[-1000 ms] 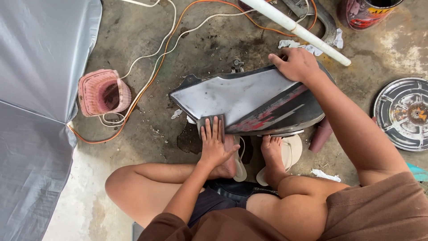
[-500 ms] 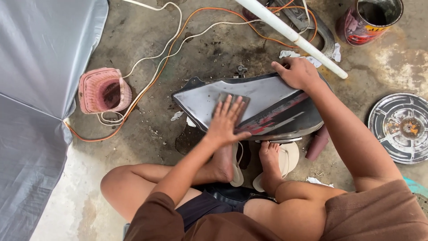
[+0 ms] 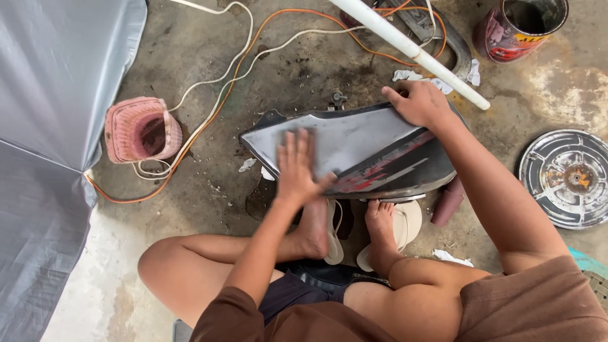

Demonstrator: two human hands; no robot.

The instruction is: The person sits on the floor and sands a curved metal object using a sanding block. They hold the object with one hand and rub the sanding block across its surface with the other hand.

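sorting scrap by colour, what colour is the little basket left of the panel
Pink, with a dark inside: the small basket on the concrete floor, seen in the head view.

One panel point(image 3: 354, 149), two sandals point(image 3: 405, 228), one can point(image 3: 519, 28), one basket point(image 3: 139, 130).

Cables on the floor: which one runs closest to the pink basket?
The white cable. It loops down beside the pink basket and curls under its lower edge, while the orange cable passes just outside it, farther from the basket.

One head-worn camera looks steeply down, close over the concrete floor point(image 3: 190, 57) ahead.
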